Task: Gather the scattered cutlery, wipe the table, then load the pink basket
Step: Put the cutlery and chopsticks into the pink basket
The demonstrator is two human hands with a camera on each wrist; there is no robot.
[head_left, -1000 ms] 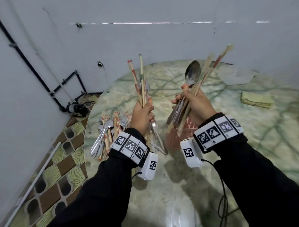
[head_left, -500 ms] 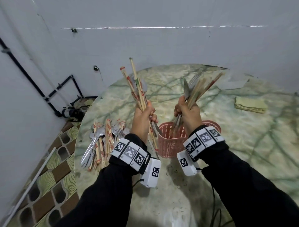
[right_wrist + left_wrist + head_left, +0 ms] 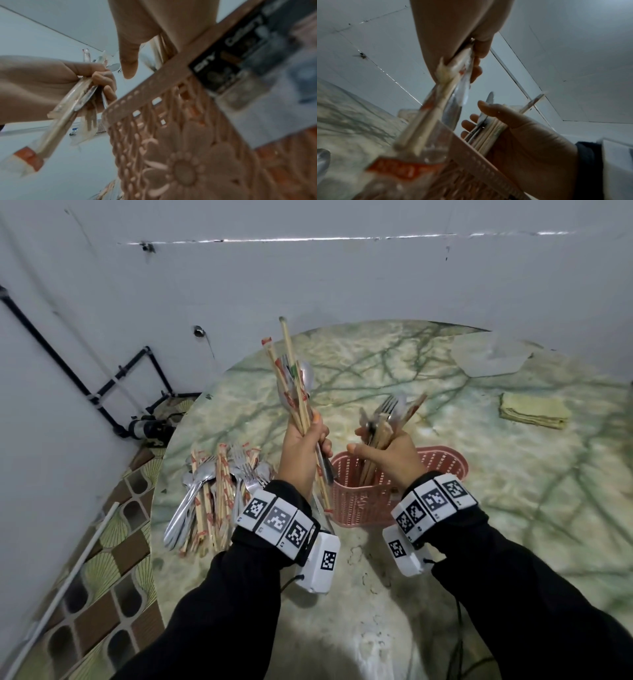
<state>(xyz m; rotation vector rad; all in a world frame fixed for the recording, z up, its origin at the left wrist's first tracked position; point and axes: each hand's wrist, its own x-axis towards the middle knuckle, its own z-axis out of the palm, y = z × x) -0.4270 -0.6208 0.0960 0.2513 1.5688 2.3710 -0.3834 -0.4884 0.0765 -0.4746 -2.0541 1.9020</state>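
My left hand (image 3: 303, 445) grips an upright bundle of wrapped chopsticks and spoons (image 3: 294, 385) just left of the pink basket (image 3: 447, 462). My right hand (image 3: 390, 451) is over the basket's near left corner. Its fingers curl round a bundle of forks and chopsticks (image 3: 387, 414) and its thumb sticks out. That bundle's lower ends are inside the basket. In the left wrist view, the right hand (image 3: 530, 135) shows its thumb lifted off the sticks. The right wrist view is filled by the basket wall (image 3: 171, 148).
A pile of spoons, forks and wrapped chopsticks (image 3: 219, 494) lies near the left edge of the marbled round table (image 3: 376, 611). A folded yellow cloth (image 3: 534, 414) and a clear plastic lid (image 3: 489, 354) lie at the far right. Wall and pipes stand close on the left.
My right hand has come down and stood its bundle in the pink basket, and its thumb has lifted. My left hand stays raised with its bundle.
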